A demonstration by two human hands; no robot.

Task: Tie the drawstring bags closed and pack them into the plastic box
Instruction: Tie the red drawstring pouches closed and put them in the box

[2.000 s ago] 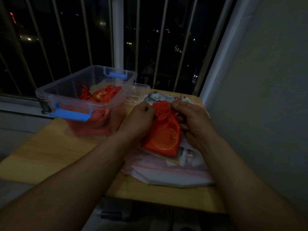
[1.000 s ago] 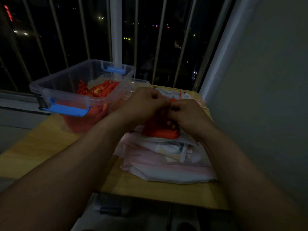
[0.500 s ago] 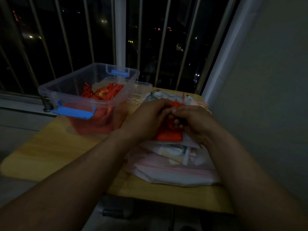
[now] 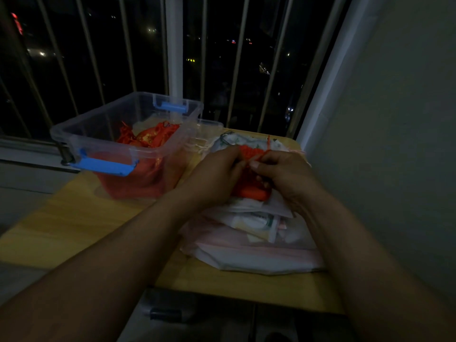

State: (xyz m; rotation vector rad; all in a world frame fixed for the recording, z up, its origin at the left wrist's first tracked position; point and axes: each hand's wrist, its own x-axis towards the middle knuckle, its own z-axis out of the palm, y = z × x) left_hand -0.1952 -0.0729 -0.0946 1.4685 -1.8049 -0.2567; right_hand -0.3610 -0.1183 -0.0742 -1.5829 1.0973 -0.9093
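**Both hands pinching the cord at the bag neck: knot in progress**

Grip: the left hand [image 4: 215, 176] and right hand [image 4: 287, 177] are curled together over the neck of the red drawstring bag [image 4: 251, 192], thumbs and forefingers pinching its cord [image 4: 268, 141]. One strand of the cord stands up above the right hand.

Change: two seconds ago the bag lay flat with its gold-printed face exposed and one hand at each side of the neck. The hands have since closed in until they almost touch. Only the gathered top and the bottom edge of the bag now show.

Location: the bag rests on the pile of pale bags [image 4: 259, 260] on the table [image 4: 74, 223], just right of the plastic box [image 4: 74, 137] and outside it.

Status: the mouth appears drawn shut and the tie is probably being formed. Whether a knot is complete cannot be told, as the fingers hide it. Several tied red bags [image 4: 148, 138] already lie in the box. Packing of this bag is not yet done.
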